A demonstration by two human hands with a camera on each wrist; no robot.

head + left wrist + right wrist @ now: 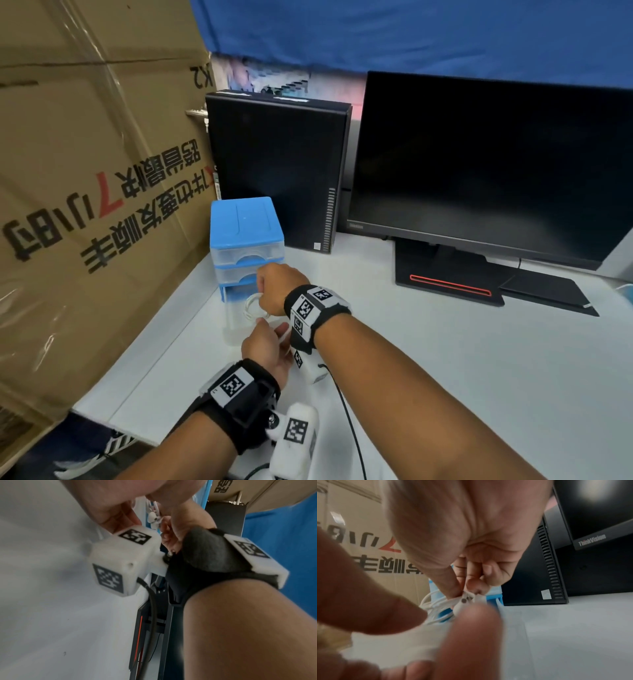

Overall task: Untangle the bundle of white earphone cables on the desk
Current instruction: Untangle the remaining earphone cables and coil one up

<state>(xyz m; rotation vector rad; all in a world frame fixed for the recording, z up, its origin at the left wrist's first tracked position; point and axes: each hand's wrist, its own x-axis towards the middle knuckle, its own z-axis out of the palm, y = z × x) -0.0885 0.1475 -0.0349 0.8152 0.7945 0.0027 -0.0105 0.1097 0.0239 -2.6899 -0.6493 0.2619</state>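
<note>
The white earphone cables (253,306) hang as a small coiled bundle just above the desk (445,359), in front of the blue drawer unit (246,222). My right hand (260,294) pinches the top of the bundle between thumb and forefinger. The right wrist view shows that pinch (464,592) with an earbud (462,601) and looped strands (435,603) below it. My left hand (279,337) sits just under the bundle, and a thin strand runs across its fingers. Two earbuds (153,519) dangle beside my left palm (111,507) in the left wrist view.
A big cardboard box (85,171) walls off the left side. A black computer tower (281,164) and a dark monitor (479,171) on its stand (445,284) stand at the back. A black wire (346,411) trails from the right wrist camera.
</note>
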